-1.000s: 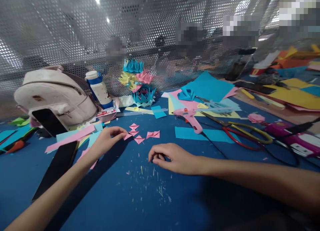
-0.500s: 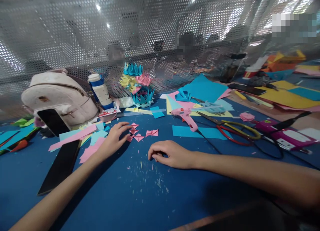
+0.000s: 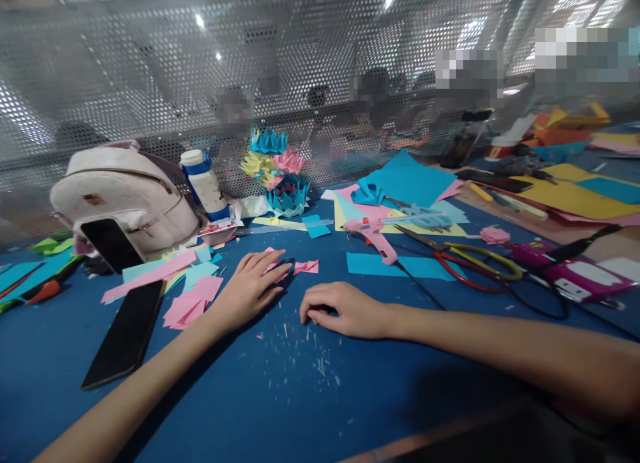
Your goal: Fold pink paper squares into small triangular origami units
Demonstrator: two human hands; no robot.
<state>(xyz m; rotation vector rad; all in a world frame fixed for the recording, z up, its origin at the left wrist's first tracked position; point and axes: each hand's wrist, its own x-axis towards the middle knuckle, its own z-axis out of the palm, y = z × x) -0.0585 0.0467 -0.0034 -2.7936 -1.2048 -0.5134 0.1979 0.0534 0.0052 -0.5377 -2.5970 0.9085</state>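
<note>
Paper crumbs (image 3: 313, 356) lie scattered on the blue table (image 3: 280, 409) nearest the camera, just in front of both hands. Right hand (image 3: 345, 309) rests on the table with its fingers curled under into a loose fist, holding nothing that shows. Left hand (image 3: 250, 289) lies flat beside it, fingers spread and palm down, covering most of the small pink folded pieces (image 3: 306, 267); only a few of their corners stick out past the fingertips, so they sit under and just beyond that hand. To the left of the left forearm lie a stack of pink paper squares (image 3: 187, 306) and a black phone (image 3: 126, 333) flat on the table.

Further out, a light blue strip of paper (image 3: 400, 266) lies beyond the right hand, with a pink glue gun (image 3: 375, 236) and red-and-yellow scissors (image 3: 475, 263) near it. A white backpack (image 3: 125, 196) stands at the far left with a white bottle (image 3: 203, 183) beside it. Paper flowers (image 3: 277, 169) are stacked against the perforated metal screen (image 3: 150, 69) at the back.
</note>
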